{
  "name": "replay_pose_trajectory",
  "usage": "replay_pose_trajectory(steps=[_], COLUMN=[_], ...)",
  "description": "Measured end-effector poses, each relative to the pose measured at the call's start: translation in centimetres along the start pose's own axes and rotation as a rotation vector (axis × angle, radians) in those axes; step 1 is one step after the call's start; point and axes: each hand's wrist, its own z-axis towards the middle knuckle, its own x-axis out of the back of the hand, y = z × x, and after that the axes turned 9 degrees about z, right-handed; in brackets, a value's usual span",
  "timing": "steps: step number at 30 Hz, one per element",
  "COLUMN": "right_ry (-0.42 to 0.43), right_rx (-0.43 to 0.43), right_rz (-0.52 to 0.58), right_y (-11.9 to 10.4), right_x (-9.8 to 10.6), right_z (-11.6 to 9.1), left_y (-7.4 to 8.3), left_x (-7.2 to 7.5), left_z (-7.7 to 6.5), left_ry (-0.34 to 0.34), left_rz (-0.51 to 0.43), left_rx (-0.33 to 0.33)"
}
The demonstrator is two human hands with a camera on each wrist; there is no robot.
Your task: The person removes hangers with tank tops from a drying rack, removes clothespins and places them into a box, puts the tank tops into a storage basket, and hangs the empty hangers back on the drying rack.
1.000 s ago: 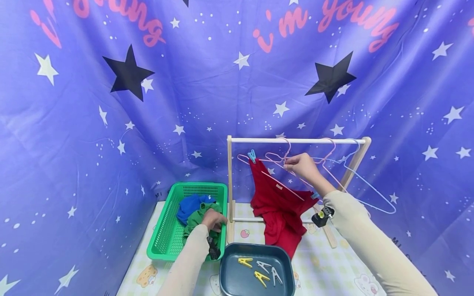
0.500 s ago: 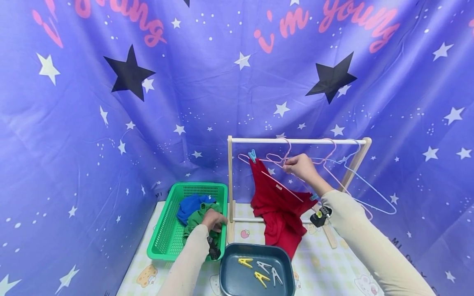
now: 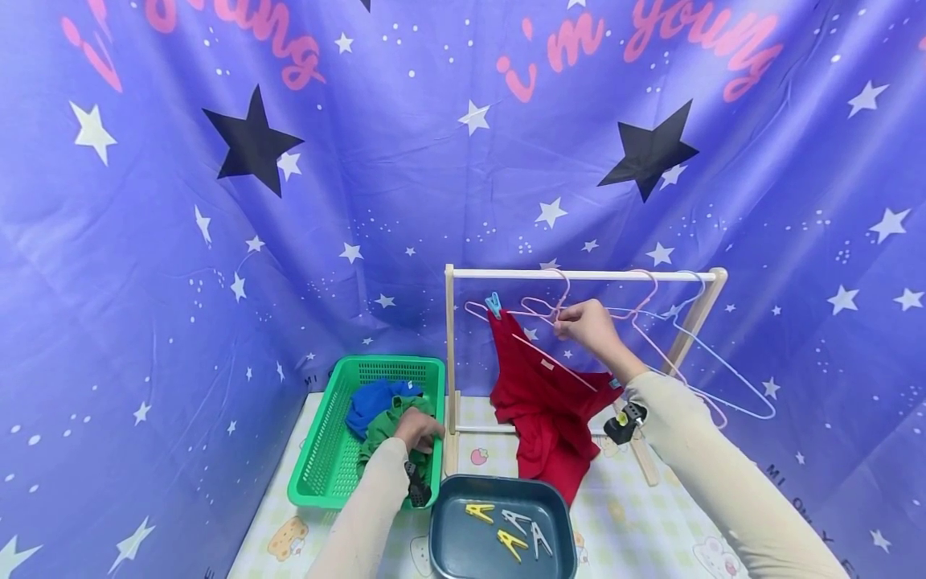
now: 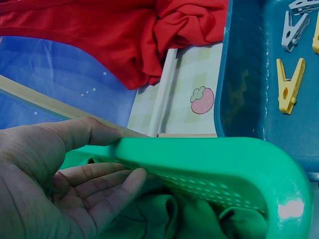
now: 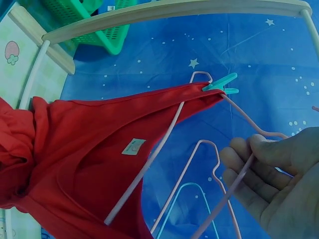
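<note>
Trouble could start up high

I see the right grip (image 3: 592, 328) pinching a pink hanger (image 5: 145, 168) below its hook, which loops over the rail of the rack (image 3: 477, 275). From that hanger dangles the red garment (image 3: 538, 394), clipped by blue pegs (image 3: 493, 305), its hem near the dark tray (image 3: 466, 555). The hanger slants, so heavy cloth might drag a peg loose; a sharp tug could unhook everything. The left grip (image 3: 418, 428) clasps the green basket's rim (image 4: 199, 149); yanked sideways, it might jolt the rack.

the right sleeve (image 3: 723, 466) has shifted slightly, baring more of a pink hanger (image 3: 658, 352).
</note>
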Motion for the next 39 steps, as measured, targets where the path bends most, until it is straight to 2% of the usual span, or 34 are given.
replay_pose_trajectory(steps=[6,18,24,33,39], right_ry=[0.026,0.114,0.154,0.138,0.105], right_rx=[-0.001,0.048,0.073,0.091,0.081], right_rz=[0.061,0.103,0.079,0.126,0.215], right_y=[0.1,-0.5,-1.1,-1.6,-1.3], right_x=[-0.1,0.0,0.4,0.7,0.6], right_z=[0.1,-0.1,-0.6,-2.2,-3.2], left_y=[0.2,0.3,0.3,0.3,0.0], left_x=[0.1,0.1,0.2,0.1,0.0], left_z=[-0.4,-0.5,-0.8,-0.8,-0.4], left_ry=[-0.005,0.002,0.001,0.008,0.004], left_rz=[-0.006,-0.011,-0.006,0.003,-0.010], left_rx=[-0.001,-0.001,-0.005,-0.001,-0.004])
